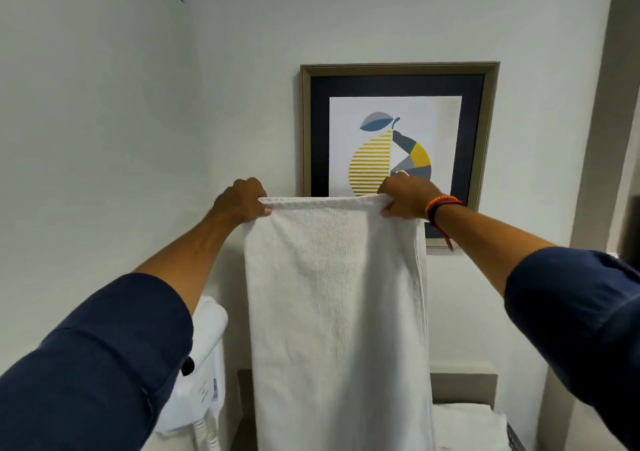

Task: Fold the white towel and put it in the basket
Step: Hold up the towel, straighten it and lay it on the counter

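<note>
Hanging from both hands, the white towel (337,312) drops straight down the middle of the head view as a long, narrow panel whose lower end runs out past the bottom edge. The left hand (242,204) is closed on the towel's upper left corner, thumb in front and fingers curled behind the hem. The right hand (405,197) pinches the upper right corner the same way — a red and orange thread band (441,204) circles that wrist. Between the two hands the top hem is pulled taut and nearly level. A second layer of cloth shows along the towel's right edge, so it appears doubled lengthwise. Both forearms reach forward out of dark blue sleeves (86,364).

Behind the towel, on the pale wall, hangs a framed print of a pear (398,139); the towel's top edge covers its lower part. Low on the left a white wall-mounted hair dryer (204,364) sits just beside the towel. At the lower right more white cloth (467,426) lies beside a dark meshed edge (514,436) — too little of it shows to tell what it is.
</note>
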